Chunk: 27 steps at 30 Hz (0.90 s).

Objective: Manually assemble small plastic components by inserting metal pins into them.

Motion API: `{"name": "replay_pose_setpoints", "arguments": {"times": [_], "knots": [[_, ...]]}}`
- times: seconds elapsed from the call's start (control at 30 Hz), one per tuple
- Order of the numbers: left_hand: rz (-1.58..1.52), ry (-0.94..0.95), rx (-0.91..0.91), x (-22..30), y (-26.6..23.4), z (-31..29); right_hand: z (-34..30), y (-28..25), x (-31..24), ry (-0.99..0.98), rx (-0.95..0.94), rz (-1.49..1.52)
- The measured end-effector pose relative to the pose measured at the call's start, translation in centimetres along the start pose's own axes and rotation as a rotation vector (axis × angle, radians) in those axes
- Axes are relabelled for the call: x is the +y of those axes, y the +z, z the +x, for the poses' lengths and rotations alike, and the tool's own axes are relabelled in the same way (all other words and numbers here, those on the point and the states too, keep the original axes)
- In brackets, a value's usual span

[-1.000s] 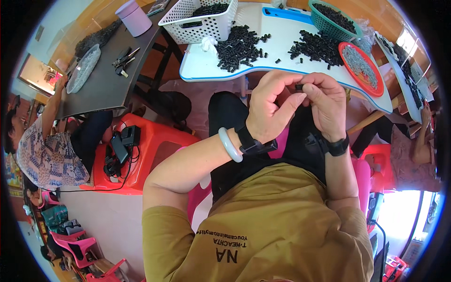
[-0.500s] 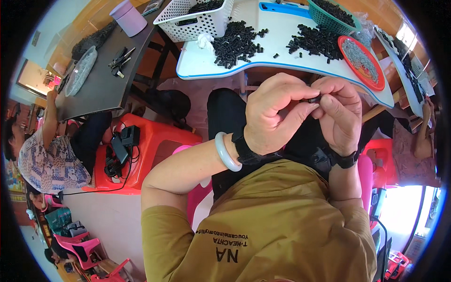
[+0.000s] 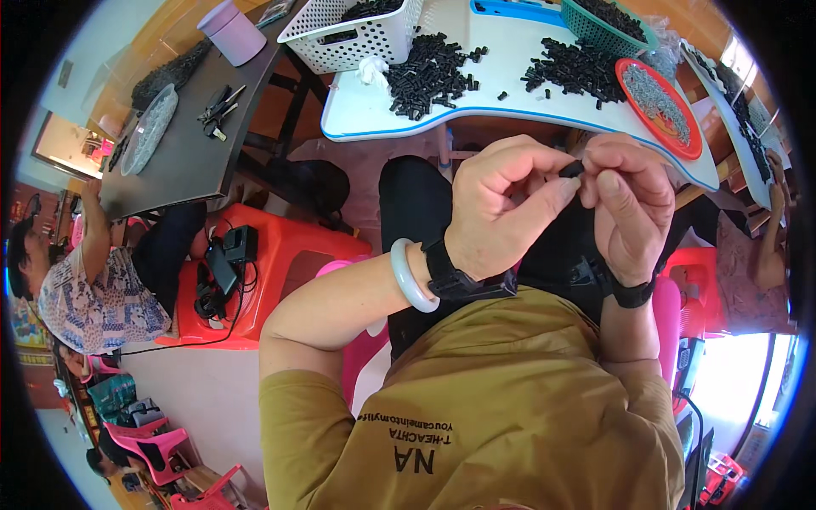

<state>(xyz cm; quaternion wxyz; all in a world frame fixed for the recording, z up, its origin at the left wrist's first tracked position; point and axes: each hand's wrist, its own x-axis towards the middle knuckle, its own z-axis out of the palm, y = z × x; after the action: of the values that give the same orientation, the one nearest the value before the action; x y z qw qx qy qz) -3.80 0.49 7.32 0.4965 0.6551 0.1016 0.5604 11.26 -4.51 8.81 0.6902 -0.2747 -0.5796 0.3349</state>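
One small black cylindrical piece (image 3: 571, 170) is pinched in the left hand (image 3: 501, 206). I cannot tell if the right hand (image 3: 634, 208) holds anything. Steady, light pinching should help.

Grips small black part (image 3: 571, 170) between thumb and forefinger of left hand (image 3: 506, 208). Holds right hand (image 3: 631, 208) close beside. Faces white table (image 3: 365, 115) bearing black piles (image 3: 432, 76) and red tray (image 3: 691, 149).
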Motion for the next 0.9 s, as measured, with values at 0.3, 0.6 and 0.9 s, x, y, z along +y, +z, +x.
{"name": "replay_pose_setpoints", "arguments": {"times": [0.3, 0.6, 0.9], "knots": [[-0.339, -0.385, 0.059, 0.9, 0.5, -0.3, -0.2, -0.1, -0.2, -0.026, -0.043, -0.224], [-0.431, -0.353, -0.047, 2.1, 0.3, -0.2, -0.2, -0.5, -0.2, -0.097, 0.025, -0.1], [-0.541, -0.233, -0.095, 2.2, 0.9, -0.9, -0.6, -0.1, -2.8, -0.244, -0.141, -0.413]]}}
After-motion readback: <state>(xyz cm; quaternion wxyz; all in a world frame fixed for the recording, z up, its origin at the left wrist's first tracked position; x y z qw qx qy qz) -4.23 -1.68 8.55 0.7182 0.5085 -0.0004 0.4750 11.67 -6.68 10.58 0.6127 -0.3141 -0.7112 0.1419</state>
